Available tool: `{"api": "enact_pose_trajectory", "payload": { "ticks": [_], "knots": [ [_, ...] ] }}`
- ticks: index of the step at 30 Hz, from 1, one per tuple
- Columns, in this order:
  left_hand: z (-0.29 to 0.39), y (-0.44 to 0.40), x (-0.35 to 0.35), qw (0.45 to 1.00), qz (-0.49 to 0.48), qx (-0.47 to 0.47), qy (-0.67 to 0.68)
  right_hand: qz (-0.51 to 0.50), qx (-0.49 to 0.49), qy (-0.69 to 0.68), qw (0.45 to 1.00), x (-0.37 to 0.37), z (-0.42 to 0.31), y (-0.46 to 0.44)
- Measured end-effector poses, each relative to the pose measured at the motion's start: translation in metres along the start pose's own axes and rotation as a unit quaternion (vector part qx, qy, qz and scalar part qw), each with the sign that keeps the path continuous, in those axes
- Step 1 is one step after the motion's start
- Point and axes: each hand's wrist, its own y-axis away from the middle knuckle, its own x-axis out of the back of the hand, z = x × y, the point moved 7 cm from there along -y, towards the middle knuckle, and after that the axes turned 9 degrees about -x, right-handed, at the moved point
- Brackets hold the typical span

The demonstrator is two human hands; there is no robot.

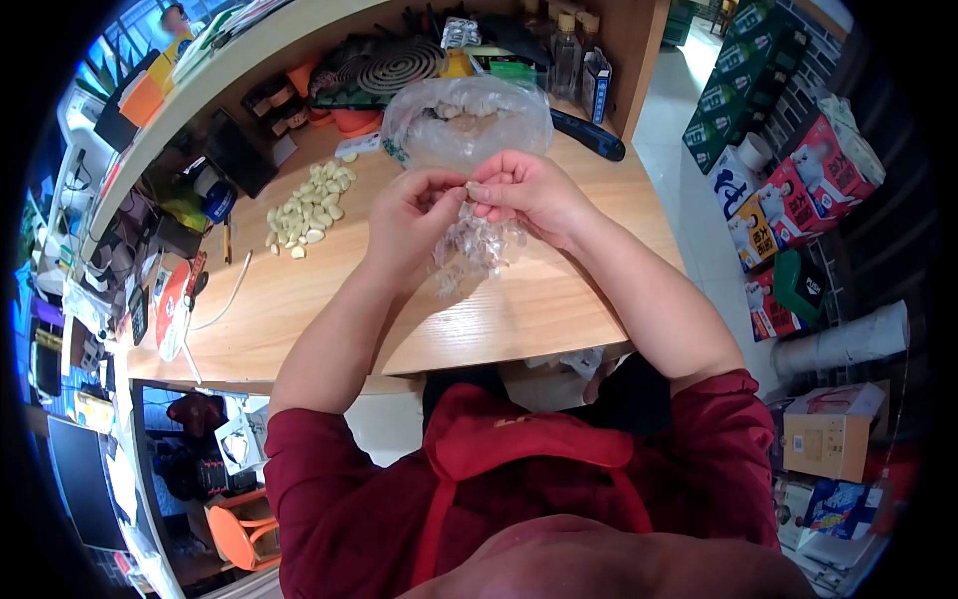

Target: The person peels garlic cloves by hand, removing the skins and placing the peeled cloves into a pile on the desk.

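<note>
My left hand (411, 212) and my right hand (531, 192) meet above the desk, fingertips pinched together. Between them is a small garlic clove (472, 189), mostly covered by the thumbs and fingers. Under the hands lies a loose heap of thin, papery garlic skins (481, 247). To the left of my left hand, pale peeled garlic cloves (311, 208) are spread in a pile. Just behind the hands sits a clear plastic bag (414, 120), its mouth spread wide, with more garlic (474, 108) inside.
The wooden desk (419, 344) ends close to my body. A mosquito coil (399, 65), small bottles (566, 55) and a dark blue elongated object (589, 136) stand or lie at the back. A white cable (235, 290) and a red round fan-like object (175, 309) are at the left.
</note>
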Motion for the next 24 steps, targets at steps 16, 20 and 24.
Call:
{"api": "enact_pose_trajectory", "payload": {
  "ticks": [16, 20, 24],
  "knots": [
    [0.0031, -0.0010, -0.0058, 0.989, -0.032, 0.079, 0.122, 0.021, 0.003, 0.107, 0.994, -0.0024, -0.0038, 0.0021],
    [0.0063, -0.0017, -0.0053, 0.989, -0.031, 0.067, 0.126, 0.026, 0.004, 0.103, 0.994, -0.0017, -0.0043, 0.0016],
    [0.0036, -0.0004, -0.0068, 0.988, -0.024, 0.071, 0.133, 0.034, 0.008, 0.121, 0.992, -0.0019, -0.0063, 0.0039]
  ]
}}
